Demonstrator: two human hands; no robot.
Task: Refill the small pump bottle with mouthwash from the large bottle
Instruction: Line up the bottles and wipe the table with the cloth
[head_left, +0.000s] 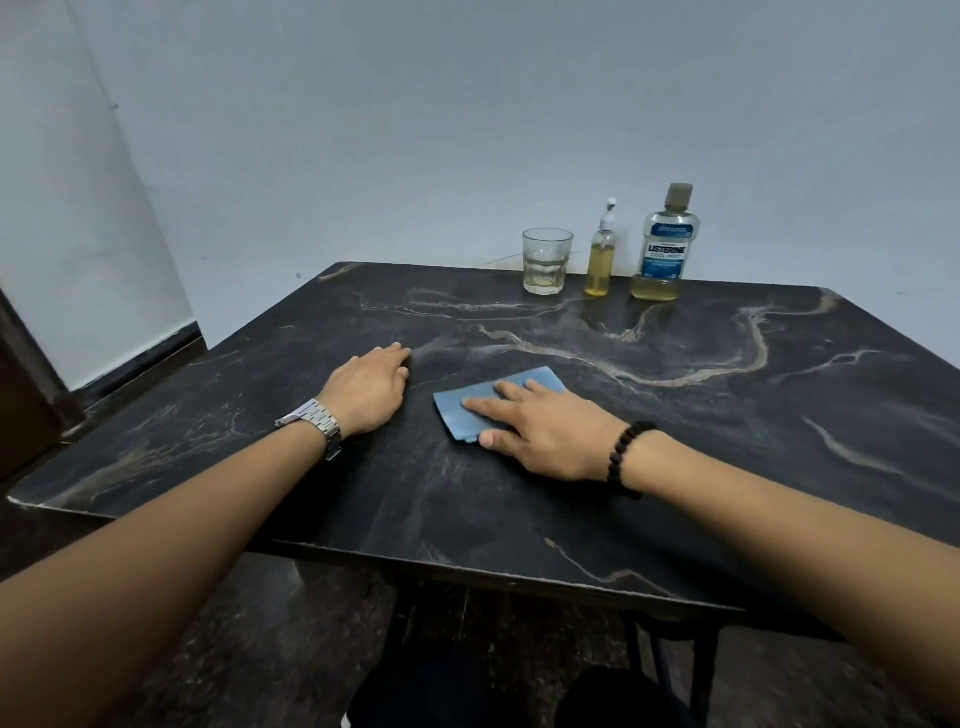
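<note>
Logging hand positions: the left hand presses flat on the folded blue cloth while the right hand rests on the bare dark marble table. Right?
Not quite: the hands are swapped. In the head view the right hand presses the folded blue cloth; the left hand rests on the bare dark marble table.

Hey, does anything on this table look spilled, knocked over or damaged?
No spill shows. The glass, pump bottle and large bottle stand upright, capped. The right hand presses a blue cloth flat. Only the table front edge looks chipped.
</note>
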